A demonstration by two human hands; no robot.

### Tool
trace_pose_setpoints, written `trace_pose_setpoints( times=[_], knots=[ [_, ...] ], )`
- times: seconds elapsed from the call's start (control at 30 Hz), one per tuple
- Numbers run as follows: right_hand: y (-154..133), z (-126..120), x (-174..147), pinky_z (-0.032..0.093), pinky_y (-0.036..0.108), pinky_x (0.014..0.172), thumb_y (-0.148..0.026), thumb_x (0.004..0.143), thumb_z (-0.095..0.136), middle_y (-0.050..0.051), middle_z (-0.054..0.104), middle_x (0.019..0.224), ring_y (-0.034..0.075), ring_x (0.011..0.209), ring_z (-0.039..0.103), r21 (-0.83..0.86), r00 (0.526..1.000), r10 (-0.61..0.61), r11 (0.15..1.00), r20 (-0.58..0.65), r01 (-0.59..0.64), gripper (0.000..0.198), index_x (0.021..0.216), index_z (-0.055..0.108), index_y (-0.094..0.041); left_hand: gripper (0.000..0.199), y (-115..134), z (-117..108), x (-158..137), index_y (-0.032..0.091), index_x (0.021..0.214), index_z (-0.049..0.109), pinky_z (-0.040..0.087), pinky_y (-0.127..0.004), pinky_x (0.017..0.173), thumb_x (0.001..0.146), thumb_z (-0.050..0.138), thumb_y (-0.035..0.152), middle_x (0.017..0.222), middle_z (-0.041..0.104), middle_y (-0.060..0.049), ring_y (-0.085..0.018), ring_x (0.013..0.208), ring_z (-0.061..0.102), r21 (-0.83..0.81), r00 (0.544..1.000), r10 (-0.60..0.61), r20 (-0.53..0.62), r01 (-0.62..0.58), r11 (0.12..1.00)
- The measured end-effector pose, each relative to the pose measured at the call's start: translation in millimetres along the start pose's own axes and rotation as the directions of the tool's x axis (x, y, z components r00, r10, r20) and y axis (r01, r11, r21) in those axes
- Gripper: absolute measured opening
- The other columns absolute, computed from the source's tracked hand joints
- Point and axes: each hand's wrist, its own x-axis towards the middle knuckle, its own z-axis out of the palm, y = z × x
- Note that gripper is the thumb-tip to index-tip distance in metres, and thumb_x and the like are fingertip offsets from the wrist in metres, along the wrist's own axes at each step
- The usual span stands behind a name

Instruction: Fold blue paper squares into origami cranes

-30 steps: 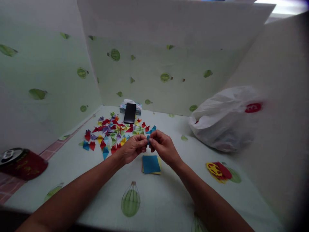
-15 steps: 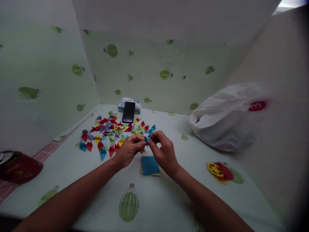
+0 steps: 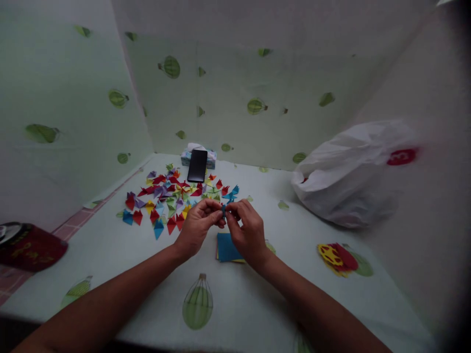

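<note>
Between my fingertips is a small folded piece of blue paper [image 3: 223,210], partly hidden by the fingers. My left hand [image 3: 196,224] pinches it from the left, and my right hand [image 3: 247,228] pinches it from the right. Below the hands lies a stack of square paper sheets [image 3: 227,248] with blue on top, its right side covered by my right hand. Just beyond my left hand spreads a pile of folded paper cranes [image 3: 171,198] in red, blue, yellow, purple and green.
A black phone [image 3: 197,165] leans on a tissue box [image 3: 211,159] at the back. To the right stands a white plastic bag [image 3: 342,181], with red and yellow cut-outs [image 3: 336,259] nearer me. A red can [image 3: 35,247] is at the left edge.
My right hand's fingers have curled in closer around the blue paper, which has turned slightly. The whole view has shifted a little upward.
</note>
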Motion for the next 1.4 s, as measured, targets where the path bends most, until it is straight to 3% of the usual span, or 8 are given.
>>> trace_pose_setpoints(
  times=[0.27, 0.47, 1.2, 1.4],
  knots=[
    [-1.2, 1.9, 0.0, 0.046, 0.028, 0.066, -0.008, 0.09, 0.054, 0.002, 0.058, 0.081, 0.016, 0.073, 0.055, 0.105, 0.998, 0.06, 0.993, -0.006, -0.059, 0.012, 0.088, 0.057, -0.02, 0.026, -1.3, 1.0, 1.0, 0.015, 0.088, 0.066, 0.053, -0.021, 0.062, 0.073, 0.084, 0.027, 0.073, 0.066, 0.002, -0.009, 0.062, 0.063, -0.072, 0.999, -0.039, 0.004, 0.039, 0.997],
    [-1.0, 0.1, 0.9, 0.05, 0.03, 0.071, -0.009, 0.088, 0.056, 0.003, 0.059, 0.088, 0.016, 0.078, 0.058, 0.166, 0.996, 0.085, 0.983, -0.002, -0.084, 0.02, 0.104, 0.058, -0.02, 0.031, 0.6, 2.4, 2.0, 0.015, 0.087, 0.066, 0.052, -0.019, 0.061, 0.067, 0.088, 0.026, 0.072, 0.066, 0.002, -0.008, 0.06, 0.062, -0.193, 0.988, -0.148, 0.033, 0.152, 0.969],
    [0.8, -2.4, 3.6, 0.052, 0.033, 0.076, -0.009, 0.089, 0.054, 0.005, 0.061, 0.093, 0.018, 0.082, 0.06, 0.097, 0.996, 0.069, 0.993, 0.056, -0.074, 0.022, 0.106, 0.062, -0.021, 0.028, -5.4, -1.8, 2.6, 0.014, 0.087, 0.065, 0.053, -0.02, 0.064, 0.071, 0.086, 0.024, 0.076, 0.066, 0.001, -0.008, 0.063, 0.062, -0.207, 0.986, -0.158, 0.055, 0.166, 0.964],
    [1.8, -1.6, 2.2, 0.053, 0.036, 0.078, -0.011, 0.092, 0.053, 0.008, 0.062, 0.096, 0.021, 0.089, 0.061, 0.028, 0.999, 0.014, 0.999, 0.039, -0.015, 0.02, 0.107, 0.061, -0.019, 0.029, -6.5, -1.8, 2.4, 0.014, 0.087, 0.065, 0.055, -0.021, 0.065, 0.07, 0.087, 0.025, 0.075, 0.067, 0.001, -0.008, 0.062, 0.062, -0.22, 0.985, -0.17, 0.041, 0.174, 0.96]
  ],
)
